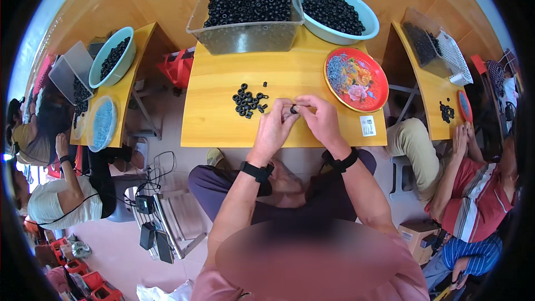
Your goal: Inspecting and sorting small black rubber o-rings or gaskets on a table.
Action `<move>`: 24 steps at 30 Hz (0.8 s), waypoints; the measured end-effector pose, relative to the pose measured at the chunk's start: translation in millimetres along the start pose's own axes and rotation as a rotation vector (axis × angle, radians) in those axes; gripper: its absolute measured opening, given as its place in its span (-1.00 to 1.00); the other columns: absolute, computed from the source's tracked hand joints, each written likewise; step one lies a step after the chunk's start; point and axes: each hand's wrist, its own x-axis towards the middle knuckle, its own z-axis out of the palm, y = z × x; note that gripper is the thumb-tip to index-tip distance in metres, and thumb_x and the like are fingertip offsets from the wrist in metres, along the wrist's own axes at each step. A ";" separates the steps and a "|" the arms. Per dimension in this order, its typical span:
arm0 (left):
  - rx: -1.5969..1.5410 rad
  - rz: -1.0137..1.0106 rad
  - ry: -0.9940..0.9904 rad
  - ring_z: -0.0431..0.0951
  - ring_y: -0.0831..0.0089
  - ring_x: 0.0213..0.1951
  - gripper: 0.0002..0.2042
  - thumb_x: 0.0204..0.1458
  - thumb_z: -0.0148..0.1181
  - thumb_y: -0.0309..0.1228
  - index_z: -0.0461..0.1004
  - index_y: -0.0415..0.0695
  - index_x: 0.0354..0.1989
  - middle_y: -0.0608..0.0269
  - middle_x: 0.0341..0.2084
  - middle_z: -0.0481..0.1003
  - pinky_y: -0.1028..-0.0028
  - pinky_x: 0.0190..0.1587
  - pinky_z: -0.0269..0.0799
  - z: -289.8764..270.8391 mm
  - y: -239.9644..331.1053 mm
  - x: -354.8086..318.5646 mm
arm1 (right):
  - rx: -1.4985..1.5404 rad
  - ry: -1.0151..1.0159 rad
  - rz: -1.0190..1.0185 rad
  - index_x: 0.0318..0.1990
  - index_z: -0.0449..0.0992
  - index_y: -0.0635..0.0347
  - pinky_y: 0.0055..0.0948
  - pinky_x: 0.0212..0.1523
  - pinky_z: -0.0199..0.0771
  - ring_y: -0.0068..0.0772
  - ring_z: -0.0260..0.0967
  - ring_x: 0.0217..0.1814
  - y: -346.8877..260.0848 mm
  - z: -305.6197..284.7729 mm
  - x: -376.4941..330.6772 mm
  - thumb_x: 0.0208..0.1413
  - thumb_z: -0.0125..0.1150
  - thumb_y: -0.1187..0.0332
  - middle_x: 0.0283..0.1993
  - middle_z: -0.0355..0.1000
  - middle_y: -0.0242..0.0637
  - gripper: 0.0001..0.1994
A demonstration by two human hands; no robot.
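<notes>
Both of my hands meet over the middle of a small yellow table (223,117). My left hand (274,130) and my right hand (321,120) pinch one small black ring (293,109) between their fingertips. Just to the left of my hands lies a loose pile of several black rings (248,101) on the tabletop. Each wrist wears a black band.
A clear tub (245,14) and a pale blue bowl (337,14) at the table's far edge are full of black rings. A red flowered plate (356,79) with small pale pieces sits right. Other people work at yellow tables on both sides. A folding stool (167,217) stands lower left.
</notes>
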 end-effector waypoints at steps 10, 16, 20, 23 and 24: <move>0.209 0.041 -0.124 0.59 -0.09 -0.33 -0.70 0.13 0.30 -0.48 0.39 -0.18 -0.01 -0.07 -0.41 0.54 0.15 -0.30 0.50 1.6 -1.0 -7.8 | 0.271 -0.174 0.288 -0.28 0.57 0.28 -0.63 -0.33 0.40 -0.70 0.41 -0.35 19.8 -13.1 -8.1 0.11 0.35 0.52 -0.37 0.53 -0.45 -0.93; 0.255 0.090 -0.086 0.59 -0.10 -0.27 -0.72 0.14 0.28 -0.47 0.36 -0.20 -0.04 -0.11 -0.39 0.55 0.11 -0.25 0.51 -2.7 3.4 -14.9 | 0.317 -0.171 0.270 -0.30 0.57 0.32 -0.59 -0.29 0.46 -0.66 0.45 -0.34 13.2 -8.3 -12.5 0.10 0.35 0.50 -0.38 0.55 -0.38 -0.91; 0.252 0.154 -0.089 0.59 -0.10 -0.31 -0.75 0.07 0.26 -0.51 0.40 -0.24 -0.09 -0.13 -0.42 0.53 0.12 -0.26 0.51 -0.6 -0.8 -10.0 | 0.258 -0.200 0.304 -0.28 0.56 0.32 -0.61 -0.33 0.43 -0.68 0.42 -0.36 16.4 -11.0 -7.5 0.11 0.35 0.54 -0.38 0.54 -0.40 -0.92; 0.258 0.115 -0.091 0.59 -0.13 -0.30 -0.80 0.06 0.24 -0.51 0.39 -0.24 -0.17 -0.16 -0.40 0.54 0.10 -0.27 0.51 -2.7 -5.2 -6.8 | 0.268 -0.231 0.296 -0.28 0.54 0.33 -0.61 -0.33 0.44 -0.65 0.45 -0.36 3.7 -8.1 0.5 0.11 0.33 0.58 -0.38 0.54 -0.37 -0.93; 0.257 0.114 -0.091 0.59 -0.13 -0.30 -0.80 0.06 0.24 -0.51 0.39 -0.24 -0.17 -0.16 -0.40 0.54 0.10 -0.27 0.51 -3.2 -3.5 -6.4 | 0.259 -0.230 0.295 -0.28 0.54 0.33 -0.60 -0.33 0.45 -0.63 0.46 -0.36 6.6 -6.8 1.3 0.12 0.31 0.59 -0.37 0.55 -0.35 -0.93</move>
